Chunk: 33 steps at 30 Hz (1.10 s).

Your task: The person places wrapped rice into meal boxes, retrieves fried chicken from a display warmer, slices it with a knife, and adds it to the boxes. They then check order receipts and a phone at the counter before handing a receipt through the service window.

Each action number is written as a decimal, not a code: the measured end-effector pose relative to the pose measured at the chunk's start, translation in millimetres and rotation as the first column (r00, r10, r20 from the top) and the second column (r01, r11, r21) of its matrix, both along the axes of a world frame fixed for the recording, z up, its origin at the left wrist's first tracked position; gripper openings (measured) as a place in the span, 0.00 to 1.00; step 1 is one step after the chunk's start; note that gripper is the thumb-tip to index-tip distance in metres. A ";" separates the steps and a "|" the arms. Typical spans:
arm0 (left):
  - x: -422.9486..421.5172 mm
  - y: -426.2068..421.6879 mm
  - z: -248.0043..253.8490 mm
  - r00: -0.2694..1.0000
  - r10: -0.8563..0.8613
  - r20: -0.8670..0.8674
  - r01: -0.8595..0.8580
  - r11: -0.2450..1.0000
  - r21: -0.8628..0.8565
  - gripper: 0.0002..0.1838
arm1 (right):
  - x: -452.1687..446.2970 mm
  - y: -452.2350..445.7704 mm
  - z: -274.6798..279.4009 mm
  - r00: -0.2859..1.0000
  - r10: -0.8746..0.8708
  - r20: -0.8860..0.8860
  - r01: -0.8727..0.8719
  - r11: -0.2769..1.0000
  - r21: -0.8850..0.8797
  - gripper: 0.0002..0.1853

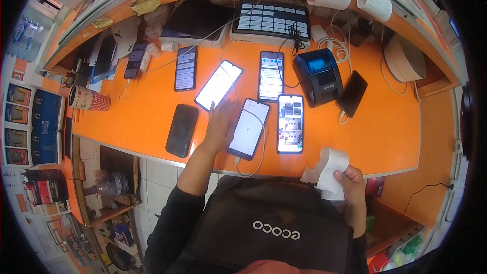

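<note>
My left hand (221, 123) reaches over the orange desk with its fingers stretched out. Its fingertips are at the lower edge of a smartphone (219, 83) with a bright white screen; whether they touch the glass I cannot tell. Close to its right lies another lit smartphone (247, 131) with a cable plugged in, and on its left a dark smartphone (182, 130). Over the desk's front edge, my right hand (351, 185) grips curled white paper receipts (332, 167) between thumb and fingers. A smartphone (290, 124) showing pictures lies between the two hands.
A black receipt printer (318, 77) stands at the back right, beside a dark phone (352, 94) on a cable. Behind are a tablet (274, 19) on a box and another lit phone (271, 76). A patterned cup (89, 98) lies at the left. White cables cross the desk.
</note>
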<state>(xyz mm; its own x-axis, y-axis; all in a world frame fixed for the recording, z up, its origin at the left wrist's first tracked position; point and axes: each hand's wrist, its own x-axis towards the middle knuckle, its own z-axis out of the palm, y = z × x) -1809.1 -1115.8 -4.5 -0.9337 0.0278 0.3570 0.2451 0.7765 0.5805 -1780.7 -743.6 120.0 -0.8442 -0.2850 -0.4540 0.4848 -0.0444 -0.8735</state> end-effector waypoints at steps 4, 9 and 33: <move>-22.4 11.8 26.3 0.980 -0.126 0.151 0.145 0.981 -0.128 0.24 | -3.7 1.0 -5.9 0.999 0.046 0.017 -0.046 0.999 0.007 0.11; -35.6 26.8 27.4 0.925 -0.358 0.127 0.375 0.810 -0.450 0.26 | -5.3 2.6 -3.2 0.997 0.061 0.051 -0.062 0.998 0.025 0.11; 56.4 -22.1 11.5 0.983 -0.131 0.128 0.153 0.972 -0.180 0.31 | -9.9 1.7 -5.6 1.000 -0.009 0.009 0.009 1.000 -0.009 0.10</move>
<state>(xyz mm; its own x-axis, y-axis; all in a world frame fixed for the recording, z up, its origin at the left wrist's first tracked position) -1752.7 -1137.9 7.0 -0.9495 0.2198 0.2240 0.3016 0.8362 0.4580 -1790.5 -741.9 114.4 -0.8425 -0.2814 -0.4594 0.4925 -0.0566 -0.8685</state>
